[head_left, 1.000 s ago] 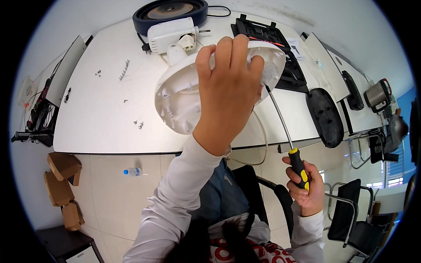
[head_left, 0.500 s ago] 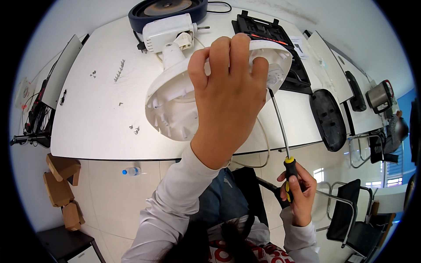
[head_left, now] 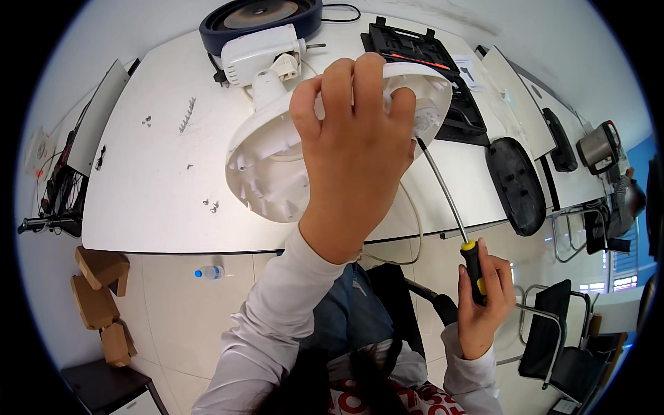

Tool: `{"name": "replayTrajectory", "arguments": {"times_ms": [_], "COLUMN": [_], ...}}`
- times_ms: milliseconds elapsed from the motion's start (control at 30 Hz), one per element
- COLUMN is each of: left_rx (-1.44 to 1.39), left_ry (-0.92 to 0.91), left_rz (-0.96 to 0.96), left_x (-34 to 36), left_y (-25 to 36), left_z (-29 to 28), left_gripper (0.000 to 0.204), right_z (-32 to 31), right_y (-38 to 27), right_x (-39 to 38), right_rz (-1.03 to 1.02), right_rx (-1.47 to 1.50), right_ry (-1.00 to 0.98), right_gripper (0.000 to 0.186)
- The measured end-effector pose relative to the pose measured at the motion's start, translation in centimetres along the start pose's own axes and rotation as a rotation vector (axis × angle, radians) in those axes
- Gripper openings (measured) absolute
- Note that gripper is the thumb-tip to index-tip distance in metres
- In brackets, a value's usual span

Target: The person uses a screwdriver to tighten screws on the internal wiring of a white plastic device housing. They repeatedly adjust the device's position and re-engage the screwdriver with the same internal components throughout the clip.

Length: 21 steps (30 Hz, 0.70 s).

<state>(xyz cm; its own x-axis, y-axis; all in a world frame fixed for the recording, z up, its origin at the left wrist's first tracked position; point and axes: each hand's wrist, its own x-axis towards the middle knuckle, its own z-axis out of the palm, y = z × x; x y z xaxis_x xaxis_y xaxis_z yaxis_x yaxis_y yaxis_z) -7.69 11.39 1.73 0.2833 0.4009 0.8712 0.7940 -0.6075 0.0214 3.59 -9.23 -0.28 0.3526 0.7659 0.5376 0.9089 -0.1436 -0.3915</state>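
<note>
My left hand (head_left: 356, 162) is closed over the middle of a white oval plastic fan base (head_left: 257, 169), gripping it tilted with its hollow, ribbed underside toward me. A white neck (head_left: 268, 91) and motor head (head_left: 259, 57) with a metal shaft extend from its far side. In my right hand (head_left: 484, 311), thumb and fingers hold the black and yellow handle of a screwdriver (head_left: 446, 190). Its long shaft slants up and left to the right part of the base's underside. Whether the tip sits in a screw is hidden by my left hand.
Loose screws (head_left: 187, 116) lie on the left of the white table (head_left: 145, 173). An open black tool case (head_left: 418, 48) and black oval cover (head_left: 515, 187) are right. Behind stands a dark blue round appliance (head_left: 216, 34). A cable (head_left: 417, 235) hangs off the front edge.
My right hand has shifted right and slightly up, its fingers straighter on the handle, and the screwdriver slants more. My left hand and the base have barely moved.
</note>
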Motion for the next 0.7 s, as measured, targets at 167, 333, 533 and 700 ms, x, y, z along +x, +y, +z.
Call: {"name": "replayTrajectory", "arguments": {"times_ms": [167,333,533,700], "left_rx": [-0.016,-0.057,0.006,0.000], "left_ry": [-0.013,-0.041,-0.026,-0.026], "left_rz": [-0.007,-0.012,0.013,0.016], "left_x": [0.1,0.3,0.1,0.1], "left_y": [0.1,0.3,0.2,0.1], "left_z": [-0.2,-0.5,-0.1,-0.2], "left_gripper": [0.050,0.049,0.049,0.049], "right_z": [-0.6,-0.6,-1.4,-1.6], "right_y": [0.3,0.4,-0.5,0.3], "right_x": [0.6,0.6,1.3,1.7], "right_rz": [-0.138,-0.180,-0.042,0.124], "right_rx": [-0.232,-0.295,-0.086,0.213], "right_ry": [0.079,0.110,-0.020,-0.168], "right_gripper": [0.047,0.046,0.045,0.038]}}
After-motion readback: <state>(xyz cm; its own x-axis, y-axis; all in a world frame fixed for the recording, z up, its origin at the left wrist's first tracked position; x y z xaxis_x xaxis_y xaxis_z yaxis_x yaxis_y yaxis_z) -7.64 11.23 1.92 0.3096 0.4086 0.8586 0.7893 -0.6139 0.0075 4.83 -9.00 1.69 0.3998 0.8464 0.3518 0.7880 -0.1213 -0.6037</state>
